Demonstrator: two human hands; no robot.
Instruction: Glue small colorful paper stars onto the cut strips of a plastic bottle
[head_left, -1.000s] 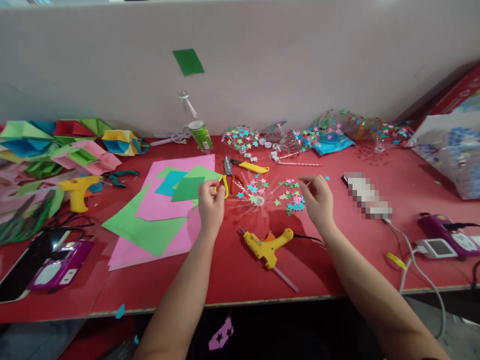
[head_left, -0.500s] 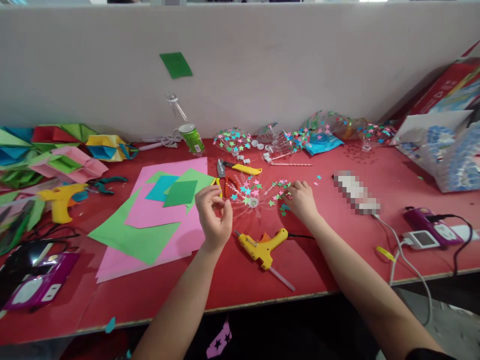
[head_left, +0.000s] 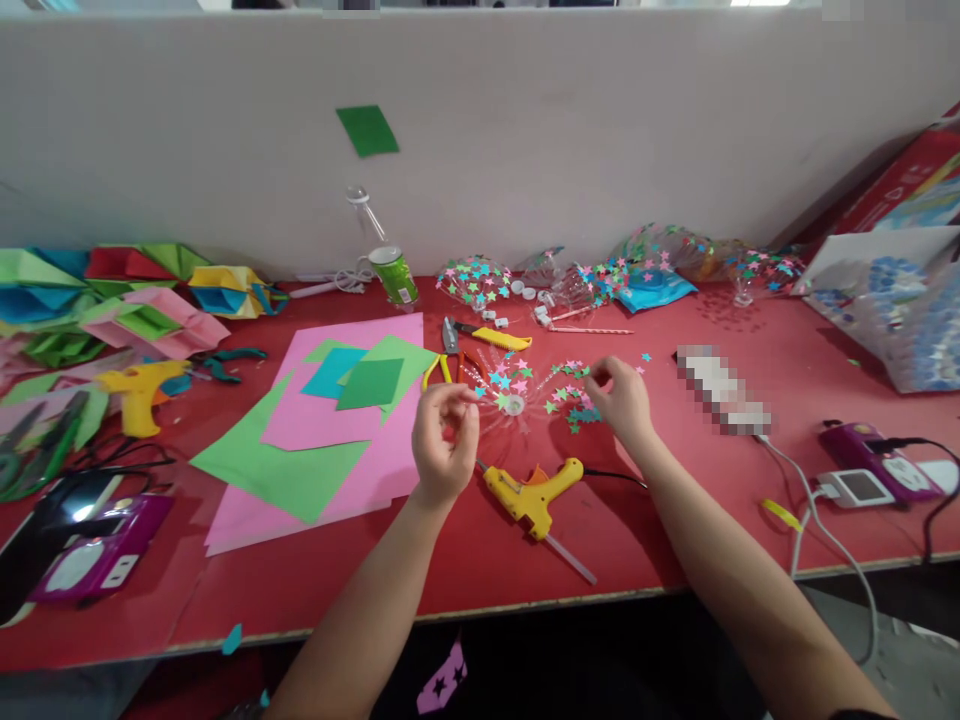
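A clear plastic piece with splayed strips (head_left: 514, 405), dotted with small coloured paper stars, lies on the red table between my hands. To its left is my left hand (head_left: 444, 445), fingers curled and thumb tip close to the forefinger. A small blue star (head_left: 480, 392) shows right by those fingertips; I cannot tell whether they hold it. My right hand (head_left: 624, 400) is pinched above a patch of loose stars (head_left: 576, 412) at the right; anything between its fingertips is too small to make out. A yellow glue gun (head_left: 534, 492) with a glue stick lies in front.
Pink and green paper sheets (head_left: 300, 480) lie at left, near pliers (head_left: 450, 340) and a yellow-handled cutter (head_left: 502, 340). Star-covered clear pieces (head_left: 474, 280) and a green can (head_left: 393, 278) stand at the back. A second glue gun (head_left: 146, 390) and a charger cable (head_left: 806, 490) flank the work area.
The view has shifted slightly, so things sit a little further right. My right hand has risen a little off the loose stars. My left thumb and forefinger are closer together.
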